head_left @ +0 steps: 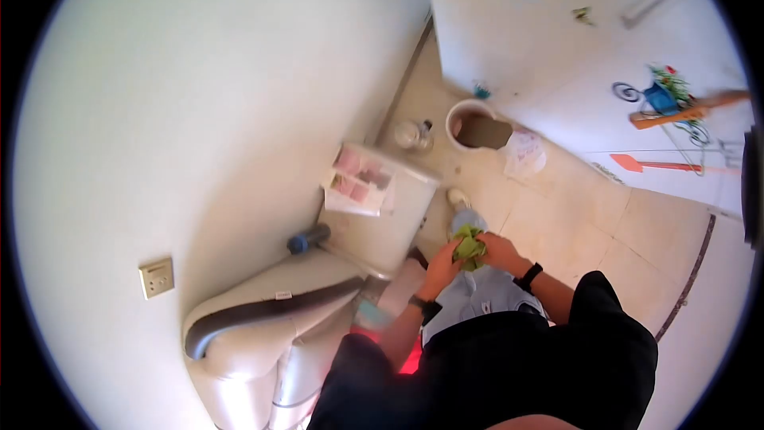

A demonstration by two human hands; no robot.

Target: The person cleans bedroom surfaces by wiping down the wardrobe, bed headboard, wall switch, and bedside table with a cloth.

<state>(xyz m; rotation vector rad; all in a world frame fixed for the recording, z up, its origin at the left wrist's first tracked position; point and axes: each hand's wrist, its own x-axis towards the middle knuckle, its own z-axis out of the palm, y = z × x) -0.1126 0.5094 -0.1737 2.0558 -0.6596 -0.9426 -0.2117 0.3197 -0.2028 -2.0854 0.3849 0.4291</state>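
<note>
A crumpled yellow-green piece [469, 248], soft like a cloth, is bunched between my two hands in front of my light grey trousers [477, 291]. My left hand [442, 267] grips its left side with curled fingers. On the other side, my right hand [501, 252] pinches the right edge. Both wrists wear dark bands. The fingertips are partly hidden by the folds.
A side table [374, 227] with a pink-and-white box [358, 179] stands left of my hands, near a beige sofa [263, 342]. Beyond are a round bin [461, 123], a clear jug [412, 135] and a plastic bag [525, 154] on the tiled floor.
</note>
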